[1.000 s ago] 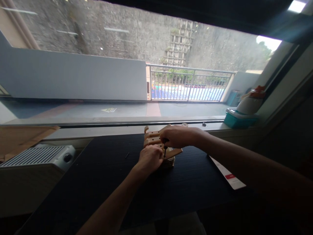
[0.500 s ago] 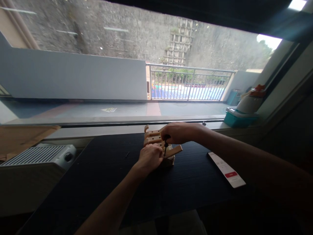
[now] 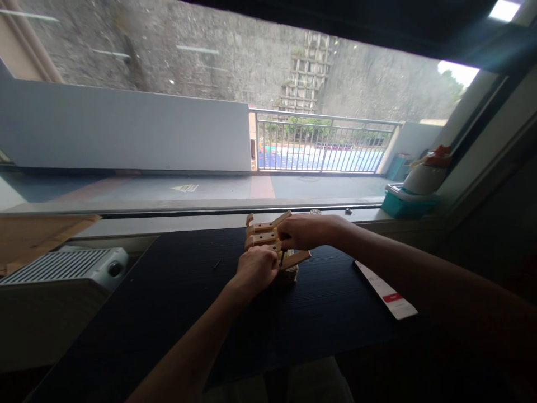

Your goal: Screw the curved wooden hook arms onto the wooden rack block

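Note:
A small wooden assembly (image 3: 263,237) of several pale curved slats with dark screw or hole spots stands on the black table (image 3: 176,319). My left hand (image 3: 257,265) is closed over its near end, fingers pressing on the nearest slat (image 3: 298,258). Above that slat my right hand (image 3: 305,230) grips a screwdriver (image 3: 283,256); its dark shaft points down to the wood, and the handle is mostly hidden in the fingers. Beneath the slat sits a rough, brownish block (image 3: 291,275).
A thin dark screw or pin (image 3: 217,263) lies left of the assembly. A phone (image 3: 390,294) with a lit screen rests at the right. Beyond the table are a windowsill (image 3: 201,224), a teal box (image 3: 408,202) and a white radiator (image 3: 71,266).
My right hand has turned about the screwdriver, so a far slat angled up to the right now shows behind it. The left hand stays on the wood. The view has shifted slightly.

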Tool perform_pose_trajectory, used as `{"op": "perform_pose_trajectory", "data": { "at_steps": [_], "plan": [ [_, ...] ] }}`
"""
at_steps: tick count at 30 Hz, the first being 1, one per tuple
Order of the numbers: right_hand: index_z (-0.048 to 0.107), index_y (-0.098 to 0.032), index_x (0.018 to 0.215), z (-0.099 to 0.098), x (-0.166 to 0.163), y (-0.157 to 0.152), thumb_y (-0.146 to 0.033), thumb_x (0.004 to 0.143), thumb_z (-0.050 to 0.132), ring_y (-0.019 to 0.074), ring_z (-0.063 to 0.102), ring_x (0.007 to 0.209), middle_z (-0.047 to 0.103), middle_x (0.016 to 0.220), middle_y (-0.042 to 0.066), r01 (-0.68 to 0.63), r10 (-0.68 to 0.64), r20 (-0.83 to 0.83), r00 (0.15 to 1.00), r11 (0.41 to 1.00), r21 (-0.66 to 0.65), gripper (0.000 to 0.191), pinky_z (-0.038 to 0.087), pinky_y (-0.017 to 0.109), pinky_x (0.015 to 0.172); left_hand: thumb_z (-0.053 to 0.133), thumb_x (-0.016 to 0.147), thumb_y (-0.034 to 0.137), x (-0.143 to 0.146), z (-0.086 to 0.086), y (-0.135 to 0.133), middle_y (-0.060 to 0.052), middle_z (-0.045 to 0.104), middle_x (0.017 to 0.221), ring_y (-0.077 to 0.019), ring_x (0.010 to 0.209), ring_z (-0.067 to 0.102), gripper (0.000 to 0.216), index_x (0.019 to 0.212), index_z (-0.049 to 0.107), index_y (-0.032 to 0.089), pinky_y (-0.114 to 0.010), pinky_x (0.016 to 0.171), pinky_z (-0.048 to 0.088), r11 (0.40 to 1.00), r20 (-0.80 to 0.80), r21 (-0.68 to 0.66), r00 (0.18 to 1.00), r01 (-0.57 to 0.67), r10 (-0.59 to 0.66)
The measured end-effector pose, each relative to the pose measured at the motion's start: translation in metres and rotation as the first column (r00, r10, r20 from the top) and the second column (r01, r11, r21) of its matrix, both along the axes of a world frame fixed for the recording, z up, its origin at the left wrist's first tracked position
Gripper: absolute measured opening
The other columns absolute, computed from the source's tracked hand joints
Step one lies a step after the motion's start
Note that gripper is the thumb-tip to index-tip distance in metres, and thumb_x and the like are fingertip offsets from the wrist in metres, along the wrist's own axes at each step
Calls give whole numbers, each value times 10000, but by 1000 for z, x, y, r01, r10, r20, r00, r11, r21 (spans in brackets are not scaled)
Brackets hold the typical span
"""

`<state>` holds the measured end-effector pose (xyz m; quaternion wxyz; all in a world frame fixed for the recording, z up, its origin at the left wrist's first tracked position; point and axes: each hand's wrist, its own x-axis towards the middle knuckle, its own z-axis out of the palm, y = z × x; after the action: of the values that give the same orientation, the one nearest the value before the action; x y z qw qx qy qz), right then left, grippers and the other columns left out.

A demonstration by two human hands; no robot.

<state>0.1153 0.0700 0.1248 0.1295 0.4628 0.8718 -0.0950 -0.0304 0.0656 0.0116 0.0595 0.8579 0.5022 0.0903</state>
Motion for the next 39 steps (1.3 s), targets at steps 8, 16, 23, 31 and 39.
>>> {"op": "perform_pose_trajectory", "data": {
  "at_steps": [8,16,23,31,39],
  "plan": [
    [681,-162,1024,2,1,-4,-159,847,520,123,520,705,668,916,53,-7,7,-6,1000,1000,-12,239,329,249,581,543,788,297,0,1,-1,-36,693,904,-201,816,627,183,708,684,210,-262,624,424,1000,-26,1,1000,2,-2],
    [654,-100,953,3,-2,-5,-245,899,458,121,482,637,636,848,80,20,-21,63,998,1000,6,250,324,251,542,531,803,299,0,1,0,-43,696,914,-201,859,627,199,738,698,211,-261,681,453,1000,-28,12,1000,8,-8],
    [666,-167,1037,6,-2,-3,-165,810,552,122,518,706,652,942,48,-20,20,-17,1000,999,-34,254,338,244,568,524,818,307,-1,3,-2,-52,685,942,-195,833,624,211,757,697,202,-263,696,464,1000,-36,-1,999,1,-1],
    [668,-144,974,-1,-2,-2,-241,881,489,122,492,658,642,851,59,-1,1,21,1000,1000,3,224,308,262,573,514,799,257,0,1,0,-52,678,929,-205,826,621,195,731,686,195,-278,686,464,1000,-36,12,999,22,-22],
    [663,-143,967,1,-1,-1,-260,849,537,116,485,641,643,847,52,-1,1,-11,1000,1000,-2,208,306,254,555,520,804,267,-1,1,-1,-47,678,935,-190,837,613,193,730,683,196,-256,695,457,1000,-33,2,999,11,-11]
  ]
}}
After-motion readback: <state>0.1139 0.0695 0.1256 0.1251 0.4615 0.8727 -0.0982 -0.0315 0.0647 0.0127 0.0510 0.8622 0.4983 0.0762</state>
